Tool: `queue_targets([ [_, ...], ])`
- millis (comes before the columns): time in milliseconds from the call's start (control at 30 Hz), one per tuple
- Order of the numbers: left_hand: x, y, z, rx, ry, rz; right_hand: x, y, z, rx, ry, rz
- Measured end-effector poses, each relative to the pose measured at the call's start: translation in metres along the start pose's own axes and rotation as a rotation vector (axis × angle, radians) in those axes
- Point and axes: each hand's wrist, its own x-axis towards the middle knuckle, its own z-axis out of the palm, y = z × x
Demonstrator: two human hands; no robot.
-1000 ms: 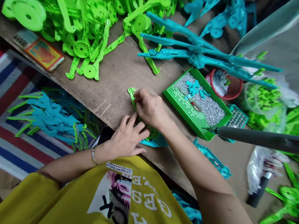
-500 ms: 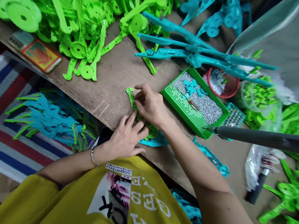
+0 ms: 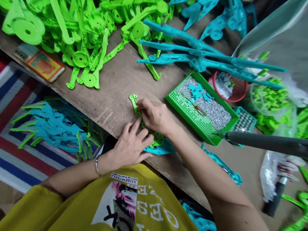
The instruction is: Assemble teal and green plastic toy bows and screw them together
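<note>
A lime-green plastic arm-shaped piece (image 3: 133, 102) lies on the bench near its front edge, its hooked end pointing away from me. Below it shows a blue plastic piece (image 3: 164, 148), partly covered by the green one and by my hands. My left hand (image 3: 133, 141) rests over the green piece with its fingers apart, touching it. Just beyond, my right hand (image 3: 155, 116) is closed in a pinch, fingertips down against the green piece. Whatever is between those fingertips is too small or hidden to make out.
Right of my hands stands a green basket (image 3: 186, 123) of small screws, blue bits and a screwdriver. A dark rod-like tool (image 3: 266, 141) juts in from the right. Green parts (image 3: 83, 25) heap at the back left, and blue arms (image 3: 203, 56) lie behind the basket.
My right hand has lowered slightly towards me, its fingers now more tightly bunched against the green piece. My left hand stays on the piece. The whole view has shifted a little.
</note>
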Motion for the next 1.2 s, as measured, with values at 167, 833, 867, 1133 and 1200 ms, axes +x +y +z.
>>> queue_targets([
  [167, 0.000, 0.001, 0.004, 0.022, 0.013, 0.007, 0.000, 0.006, -0.004, -0.131, -0.108, -0.100],
  [833, -0.002, 0.001, 0.002, 0.009, 0.057, 0.008, -0.028, -0.010, 0.007, 0.322, 0.114, 0.179],
  [867, -0.003, 0.001, 0.002, 0.008, 0.063, 0.000, -0.030, -0.014, 0.008, 0.292, 0.091, 0.185],
  [1133, -0.001, -0.045, -0.028, -0.218, 0.101, 0.171, -0.034, -0.028, 0.008, 0.125, -0.047, 0.206],
  [1200, 0.014, -0.061, -0.049, -0.381, 0.097, 0.167, -0.038, -0.031, 0.011, 0.145, 0.006, 0.211],
])
